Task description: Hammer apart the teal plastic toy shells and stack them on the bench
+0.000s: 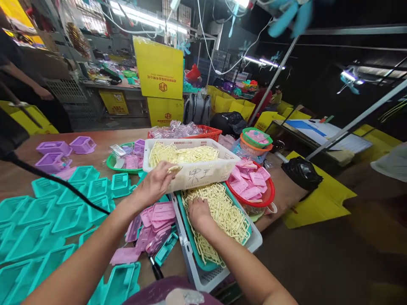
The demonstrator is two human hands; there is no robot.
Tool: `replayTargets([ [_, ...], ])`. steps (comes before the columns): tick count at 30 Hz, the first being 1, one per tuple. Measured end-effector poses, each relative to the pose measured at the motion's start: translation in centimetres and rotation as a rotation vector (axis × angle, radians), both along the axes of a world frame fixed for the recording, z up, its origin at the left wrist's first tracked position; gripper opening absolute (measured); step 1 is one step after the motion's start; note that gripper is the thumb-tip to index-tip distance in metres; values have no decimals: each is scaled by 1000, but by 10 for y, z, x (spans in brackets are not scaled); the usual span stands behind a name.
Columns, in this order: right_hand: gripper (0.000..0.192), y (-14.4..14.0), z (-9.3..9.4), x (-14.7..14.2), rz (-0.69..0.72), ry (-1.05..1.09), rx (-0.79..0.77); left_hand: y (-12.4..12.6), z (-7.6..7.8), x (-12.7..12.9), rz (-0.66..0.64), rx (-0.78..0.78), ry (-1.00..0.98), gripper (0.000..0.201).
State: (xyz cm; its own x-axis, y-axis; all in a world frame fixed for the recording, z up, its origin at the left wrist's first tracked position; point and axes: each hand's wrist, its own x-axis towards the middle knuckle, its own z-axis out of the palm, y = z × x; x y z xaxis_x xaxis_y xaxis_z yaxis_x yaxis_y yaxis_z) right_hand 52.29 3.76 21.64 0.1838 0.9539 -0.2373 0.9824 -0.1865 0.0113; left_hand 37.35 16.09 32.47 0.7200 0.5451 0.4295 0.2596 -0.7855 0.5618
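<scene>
My left hand (156, 183) grips the near rim of a white basket (203, 173) filled with pale yellow plastic frames (182, 153); the basket is tilted above the table. My right hand (197, 212) rests on a heap of the same yellow frames (227, 214) lying in a teal tray (188, 228) set inside a white crate (203, 275). Pink plastic lids (155, 226) lie just left of that crate.
Several teal plastic boxes (47, 220) cover the left of the wooden table (19, 178). Purple boxes (54, 154) sit at the far left. A red bowl of pink lids (254, 190) stands right. Yellow cartons (159, 67) and another person (19, 80) are behind. A black cable (57, 182) crosses the left.
</scene>
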Motion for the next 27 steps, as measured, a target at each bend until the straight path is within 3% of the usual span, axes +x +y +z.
replayTargets([
  [4,52,-9,-4,-2,-25,-49,32,-17,-24,-18,57,-122,-31,33],
  [10,56,10,-35,-4,-131,-132,100,-25,-47,-27,96,-178,-46,36],
  [16,57,6,-27,-1,-155,-116,150,-53,-62,-23,91,-226,-216,43],
  [18,59,2,-24,1,-148,-82,141,-65,-67,-23,63,-379,-285,42],
  [22,47,-1,-28,11,-56,-3,178,-77,-82,-23,96,-835,-431,34],
  [25,37,0,-36,21,-11,26,221,-75,-103,-21,94,-1099,-543,32],
  [27,36,0,-40,27,6,32,279,-73,-120,-18,68,-1286,-585,40],
])
